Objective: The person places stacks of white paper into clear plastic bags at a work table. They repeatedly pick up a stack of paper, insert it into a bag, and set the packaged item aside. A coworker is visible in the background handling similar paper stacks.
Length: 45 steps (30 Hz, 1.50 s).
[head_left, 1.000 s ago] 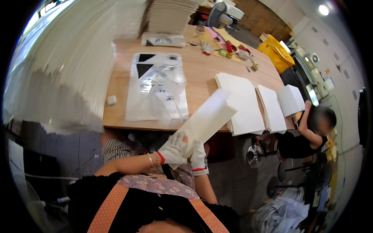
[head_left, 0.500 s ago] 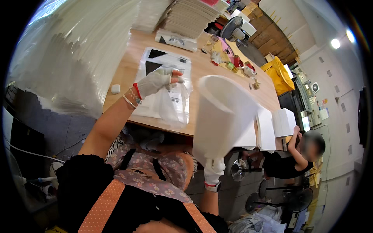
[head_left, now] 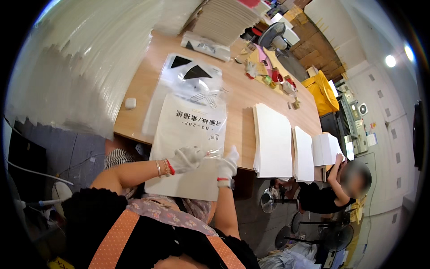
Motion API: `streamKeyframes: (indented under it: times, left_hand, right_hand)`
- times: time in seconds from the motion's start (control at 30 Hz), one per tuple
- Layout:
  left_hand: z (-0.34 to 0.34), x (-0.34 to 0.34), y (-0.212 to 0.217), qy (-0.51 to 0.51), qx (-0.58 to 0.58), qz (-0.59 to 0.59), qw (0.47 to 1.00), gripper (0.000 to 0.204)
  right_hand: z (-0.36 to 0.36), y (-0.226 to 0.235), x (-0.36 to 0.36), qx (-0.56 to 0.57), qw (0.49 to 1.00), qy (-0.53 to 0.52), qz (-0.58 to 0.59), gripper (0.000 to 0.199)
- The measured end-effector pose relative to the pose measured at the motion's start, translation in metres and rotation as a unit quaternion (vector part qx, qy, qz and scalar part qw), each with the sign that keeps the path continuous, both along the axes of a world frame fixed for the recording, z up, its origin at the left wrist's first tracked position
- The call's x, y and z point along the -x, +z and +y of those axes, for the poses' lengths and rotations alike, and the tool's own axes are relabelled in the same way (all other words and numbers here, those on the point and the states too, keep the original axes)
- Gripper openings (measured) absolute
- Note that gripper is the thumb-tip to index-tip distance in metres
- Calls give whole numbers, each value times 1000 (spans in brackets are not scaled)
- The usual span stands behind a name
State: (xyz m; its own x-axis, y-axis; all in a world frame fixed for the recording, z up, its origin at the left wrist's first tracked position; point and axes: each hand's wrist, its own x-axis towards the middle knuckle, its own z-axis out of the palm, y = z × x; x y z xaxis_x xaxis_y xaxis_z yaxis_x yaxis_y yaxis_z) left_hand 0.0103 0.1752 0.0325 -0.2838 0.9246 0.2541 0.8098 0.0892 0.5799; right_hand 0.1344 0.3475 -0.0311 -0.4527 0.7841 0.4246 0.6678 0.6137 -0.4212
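Note:
A stack of white paper point(head_left: 181, 186) lies partly inside a clear printed plastic bag point(head_left: 190, 116) at the table's front edge. Its near end sticks out over my lap. My left hand point(head_left: 188, 160), in a white glove with bare fingertips, is closed at the bag's mouth, seemingly pinching the thin film on top of the paper. My right hand point(head_left: 227, 166), also gloved, grips the right edge of the paper stack, its thumb side pointing up. The fingers beneath are hidden. Under the filled bag are more flat printed bags point(head_left: 181, 67).
Stacks of white paper point(head_left: 273, 143) stand right of my hands, and a co-worker point(head_left: 327, 193) handles paper beyond. A tall pile of plastic-wrapped sheets point(head_left: 85, 67) rises at left. A small white case point(head_left: 130, 103), a rolled printed bag point(head_left: 206, 47) and tape rolls point(head_left: 275, 78) lie on the table point(head_left: 237, 96).
My right hand has brought the curled paper left from beside the table, and it now lies flat, partly in the bag. My left hand has come down toward me to the bag's mouth.

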Motion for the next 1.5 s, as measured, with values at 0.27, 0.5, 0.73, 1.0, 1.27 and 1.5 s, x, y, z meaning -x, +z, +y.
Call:
streamKeyframes:
  times: [0.27, 0.5, 0.73, 1.0, 1.27, 1.5]
  left_hand:
    - [-65, 86, -97, 323, -221, -395, 831, 21]
    - [-137, 40, -49, 341, -37, -324, 881, 9]
    - [-278, -49, -136, 213, 73, -529, 818, 9]
    - [-179, -17, -32, 330, -79, -406, 849, 13]
    - [-143, 10, 0, 219, -213, -176, 936, 7]
    - [-95, 18, 165, -16, -213, 73, 974, 9]
  right_hand:
    - [6, 5, 23, 298, 948, 98, -53, 42]
    - [-59, 2, -45, 484, 842, 221, 89, 41]
    - [-135, -18, -126, 368, 868, 331, 40, 40]
    - [-90, 39, -80, 271, 943, 195, 11, 43]
    - [-53, 2, -108, 519, 820, 173, 170, 38]
    - [-109, -32, -7, 799, 316, 240, 451, 39]
